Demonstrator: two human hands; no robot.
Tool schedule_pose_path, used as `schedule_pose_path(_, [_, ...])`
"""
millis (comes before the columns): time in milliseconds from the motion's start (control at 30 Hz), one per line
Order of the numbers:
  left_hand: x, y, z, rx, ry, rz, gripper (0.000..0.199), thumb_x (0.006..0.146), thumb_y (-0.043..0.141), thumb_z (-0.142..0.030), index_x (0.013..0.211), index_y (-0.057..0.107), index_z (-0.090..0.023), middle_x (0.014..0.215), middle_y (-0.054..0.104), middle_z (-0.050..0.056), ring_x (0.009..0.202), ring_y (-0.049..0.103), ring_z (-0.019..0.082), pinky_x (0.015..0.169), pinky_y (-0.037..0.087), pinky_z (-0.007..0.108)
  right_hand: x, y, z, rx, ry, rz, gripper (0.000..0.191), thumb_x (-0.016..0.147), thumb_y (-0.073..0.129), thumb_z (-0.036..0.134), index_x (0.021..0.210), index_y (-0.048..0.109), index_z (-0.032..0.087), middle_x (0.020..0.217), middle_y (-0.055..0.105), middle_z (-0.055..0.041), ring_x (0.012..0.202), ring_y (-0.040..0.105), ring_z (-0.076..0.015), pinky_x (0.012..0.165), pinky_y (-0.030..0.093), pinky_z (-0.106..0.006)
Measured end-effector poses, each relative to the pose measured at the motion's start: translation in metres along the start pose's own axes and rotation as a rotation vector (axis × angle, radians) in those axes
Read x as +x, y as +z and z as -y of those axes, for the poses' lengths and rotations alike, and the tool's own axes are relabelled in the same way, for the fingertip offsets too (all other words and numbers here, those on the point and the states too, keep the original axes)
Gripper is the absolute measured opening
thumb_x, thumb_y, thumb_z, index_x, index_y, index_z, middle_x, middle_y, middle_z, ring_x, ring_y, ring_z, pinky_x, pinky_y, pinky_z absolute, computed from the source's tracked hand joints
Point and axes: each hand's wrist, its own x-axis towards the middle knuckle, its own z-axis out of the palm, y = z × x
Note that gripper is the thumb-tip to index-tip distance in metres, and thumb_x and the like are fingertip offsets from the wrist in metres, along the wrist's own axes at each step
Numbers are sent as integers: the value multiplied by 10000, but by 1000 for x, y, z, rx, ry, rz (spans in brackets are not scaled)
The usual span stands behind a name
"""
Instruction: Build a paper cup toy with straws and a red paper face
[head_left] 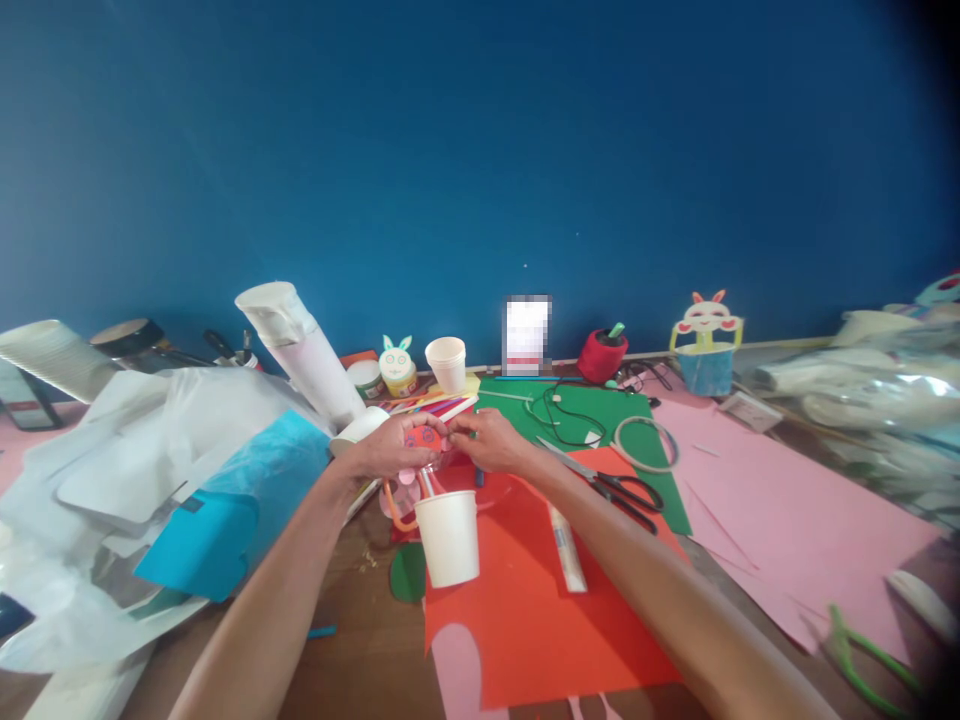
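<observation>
My left hand (390,447) is closed on a small red-orange paper cutout (424,438) with purple round marks drawn on it. From the other side my right hand (491,440) pinches at the cutout's right edge, its fingertips close to the left hand's. Just below them a white paper cup (448,542) stands tilted, with a pale strip (429,484) rising from its rim towards the cutout. On the cup's left side curves an orange paper handle (397,508). The fingers partly hide the cutout.
Orange paper (525,620), a glue tube (568,550) and black-handled scissors (619,488) lie under or beside my right arm. Green paper (510,395) lies behind. Blue sheets (217,530) and white plastic (97,500) are left. A decorated blue cup (706,368) stands back right.
</observation>
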Motion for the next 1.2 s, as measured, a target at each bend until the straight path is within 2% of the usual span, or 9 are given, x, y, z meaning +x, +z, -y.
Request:
schedule_pose_path(167, [-2, -2, -4, 71, 14, 6, 318, 661, 593, -247, 963, 554, -159, 854, 614, 35, 761, 570, 163, 656, 439, 251, 3, -3, 6, 2, 31, 77, 165, 741, 470, 183, 638, 598, 170, 549, 553, 44, 506, 436, -76, 516, 285, -179])
schedule_pose_path(367, [-1, -3, -4, 56, 36, 29, 288, 669, 571, -193, 955, 551, -166, 841, 628, 31, 735, 569, 153, 650, 434, 250, 4, -6, 10, 159, 116, 171, 162, 736, 498, 198, 695, 653, 180, 645, 633, 26, 597, 513, -95, 568, 336, -186])
schedule_pose_path(567, [-2, -3, -3, 69, 35, 37, 301, 676, 572, -207, 973, 550, -164, 814, 640, 36, 716, 580, 157, 634, 435, 253, 4, -5, 10, 287, 189, 225, 152, 723, 527, 217, 699, 673, 180, 642, 646, 32, 604, 536, -102, 565, 371, -190])
schedule_pose_path(767, [-2, -3, -2, 73, 21, 26, 347, 664, 568, -194, 1011, 554, -172, 796, 638, 30, 685, 579, 150, 609, 432, 244, 3, -2, 6, 392, 203, 250, 171, 727, 502, 205, 715, 671, 183, 711, 670, 24, 693, 577, -122, 620, 413, -207])
schedule_pose_path(1200, [0, -4, 1, 70, -21, -9, 384, 666, 539, -186, 1049, 531, -164, 712, 584, 3, 579, 513, 113, 515, 397, 208, 2, -1, 6, 710, 252, 263, 120, 702, 494, 164, 670, 609, 162, 698, 660, 21, 712, 611, -113, 674, 460, -210])
